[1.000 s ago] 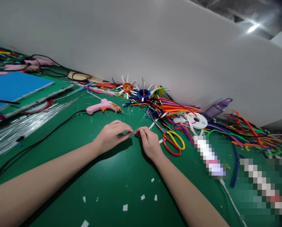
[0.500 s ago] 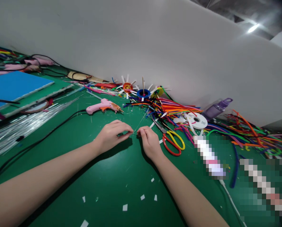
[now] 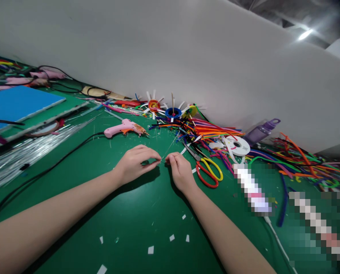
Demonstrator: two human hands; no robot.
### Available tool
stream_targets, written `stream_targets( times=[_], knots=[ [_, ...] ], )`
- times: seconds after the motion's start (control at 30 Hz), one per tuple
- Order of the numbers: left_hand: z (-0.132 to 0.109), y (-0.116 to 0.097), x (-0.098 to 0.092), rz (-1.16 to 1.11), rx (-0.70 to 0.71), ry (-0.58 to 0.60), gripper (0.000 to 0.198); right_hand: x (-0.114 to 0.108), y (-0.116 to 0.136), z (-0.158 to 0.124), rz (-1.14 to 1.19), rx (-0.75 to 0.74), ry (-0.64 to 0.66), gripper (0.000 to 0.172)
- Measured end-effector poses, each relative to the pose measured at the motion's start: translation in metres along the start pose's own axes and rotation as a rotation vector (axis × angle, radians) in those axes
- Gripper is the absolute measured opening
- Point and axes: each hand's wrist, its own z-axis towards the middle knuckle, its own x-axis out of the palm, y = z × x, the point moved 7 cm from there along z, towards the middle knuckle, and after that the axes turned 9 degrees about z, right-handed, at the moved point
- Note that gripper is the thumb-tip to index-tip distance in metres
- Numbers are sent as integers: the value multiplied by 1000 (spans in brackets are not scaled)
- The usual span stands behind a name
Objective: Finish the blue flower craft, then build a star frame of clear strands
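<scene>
My left hand (image 3: 139, 160) is closed in a pinch, thumb against fingertips, just above the green table. A thin, clear strand (image 3: 170, 146) runs from those fingertips up and to the right. Close beside it, my right hand (image 3: 179, 169) is curled with the thumb pressed on the bent fingers; whatever they hold is too small or hidden to make out. A small gap separates the two hands. Scissors (image 3: 208, 171) with red and yellow handles lie right of my right hand. Beyond my left hand rests a pink glue gun (image 3: 125, 128).
At the back stand blue (image 3: 173, 112) and orange (image 3: 154, 105) pieces with white strips. Pipe cleaners (image 3: 215, 130), a white ribbon spool (image 3: 238, 145) and a purple bottle (image 3: 261, 131) lie to the right. Silvery strands (image 3: 44, 148) and a blue board (image 3: 21, 102) are left; white scraps (image 3: 150, 250) lie nearer.
Almost nothing differs; both hands stay in the same place with the same pinched fingers.
</scene>
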Motion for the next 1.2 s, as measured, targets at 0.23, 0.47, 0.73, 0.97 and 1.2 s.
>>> stream_targets(
  times=[0.23,0.47,0.73,0.97,1.2],
  knots=[
    [-2,3,3,-7,-33,24,9,0,1,0,4,-5,1,31],
    [-1,2,1,-21,-18,31,9,0,0,1,11,0,4,31],
    [0,2,1,-15,-29,19,10,0,-1,1,6,4,-8,32],
    [-1,2,2,-11,-14,21,8,1,-4,0,21,23,-11,31],
    [-1,3,2,-5,-14,27,9,1,-8,0,28,35,-14,32]
  ],
)
